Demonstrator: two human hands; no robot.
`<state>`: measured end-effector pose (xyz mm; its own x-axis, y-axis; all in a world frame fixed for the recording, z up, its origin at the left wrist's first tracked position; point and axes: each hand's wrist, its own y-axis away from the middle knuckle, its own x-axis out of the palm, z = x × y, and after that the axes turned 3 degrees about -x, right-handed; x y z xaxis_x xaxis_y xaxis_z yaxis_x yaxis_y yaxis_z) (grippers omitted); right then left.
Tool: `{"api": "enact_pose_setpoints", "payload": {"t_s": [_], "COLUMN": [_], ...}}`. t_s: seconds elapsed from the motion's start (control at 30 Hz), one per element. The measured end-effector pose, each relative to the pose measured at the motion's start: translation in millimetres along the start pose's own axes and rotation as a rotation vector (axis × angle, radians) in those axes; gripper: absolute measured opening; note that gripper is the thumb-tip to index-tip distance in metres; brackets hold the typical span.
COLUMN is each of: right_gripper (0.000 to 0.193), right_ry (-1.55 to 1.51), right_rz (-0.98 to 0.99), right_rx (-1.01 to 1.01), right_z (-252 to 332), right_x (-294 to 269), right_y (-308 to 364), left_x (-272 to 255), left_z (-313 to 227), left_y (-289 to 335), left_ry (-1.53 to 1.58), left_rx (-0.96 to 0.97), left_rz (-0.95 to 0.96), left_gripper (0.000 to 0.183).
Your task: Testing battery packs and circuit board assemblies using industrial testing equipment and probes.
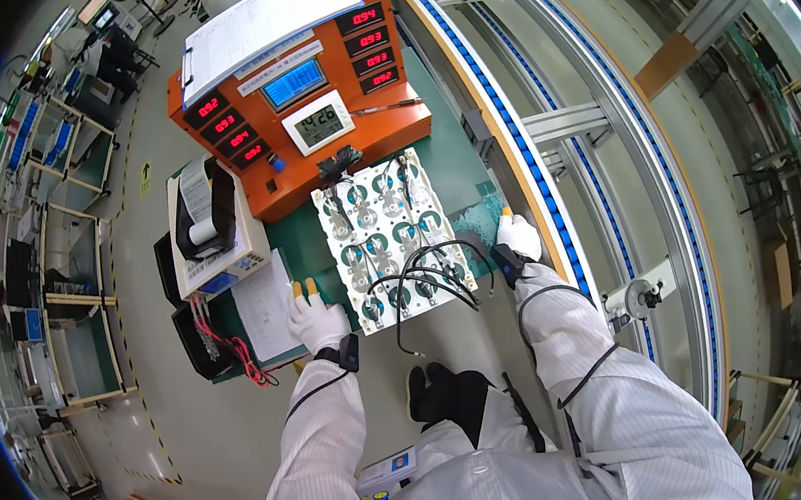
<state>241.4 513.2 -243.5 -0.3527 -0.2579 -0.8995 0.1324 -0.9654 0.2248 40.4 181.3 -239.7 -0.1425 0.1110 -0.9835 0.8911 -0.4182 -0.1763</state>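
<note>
A white tray [337,247] of round teal-topped cells lies on the green bench mat, with several black cables looped over its near half. My left hand [315,318], in a white glove with yellow fingertips, rests flat on the mat beside the tray's near left corner and next to a white paper sheet [265,308]. My right hand [518,235], gloved the same, rests at the bench's right edge beside the tray's right side. Neither hand holds anything. Black straps circle both wrists.
An orange test console [293,154] with red number displays, a blue screen and a small clock stands behind the tray, a clipboard on top. A label printer [207,221] sits at left with red and black leads. A blue-edged conveyor [543,118] runs along the right.
</note>
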Motion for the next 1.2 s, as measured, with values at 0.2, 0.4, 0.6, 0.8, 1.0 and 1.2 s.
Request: {"api": "enact_pose_setpoints", "payload": {"t_s": [0.2, 0.4, 0.6, 0.8, 1.0, 1.2], "right_gripper": [0.050, 0.050, 0.054, 0.055, 0.055, 0.054], "right_ry": [-0.003, 0.007, 0.041, 0.017, 0.047, 0.008], "right_rz": [0.002, -0.036, -0.023, -0.011, 0.007, 0.000], "right_rx": [-0.043, -0.077, -0.106, -0.094, -0.103, -0.091], "right_z": [-4.8, -9.0, -5.9, -6.1, -10.3, -4.0], "right_x": [9.9, 17.3, 13.7, 15.7, 20.2, 13.5], "right_y": [-5.8, -13.1, -11.0, -12.0, -17.4, -11.3], "left_x": [-2.1, -9.6, -15.7, -18.7, -13.1, -18.8], "left_z": [4.6, 2.7, 4.9, 7.3, 8.8, 4.2], "left_y": [-1.2, -3.9, -1.8, -1.5, -2.7, -4.4], "left_ry": [0.070, 0.135, 0.139, 0.164, 0.162, 0.152], "left_rx": [-0.016, -0.013, -0.032, -0.050, -0.036, -0.047], "left_rz": [0.003, -0.061, -0.030, -0.010, -0.033, 0.010], "left_gripper": [0.060, 0.055, 0.057, 0.058, 0.058, 0.059]}}
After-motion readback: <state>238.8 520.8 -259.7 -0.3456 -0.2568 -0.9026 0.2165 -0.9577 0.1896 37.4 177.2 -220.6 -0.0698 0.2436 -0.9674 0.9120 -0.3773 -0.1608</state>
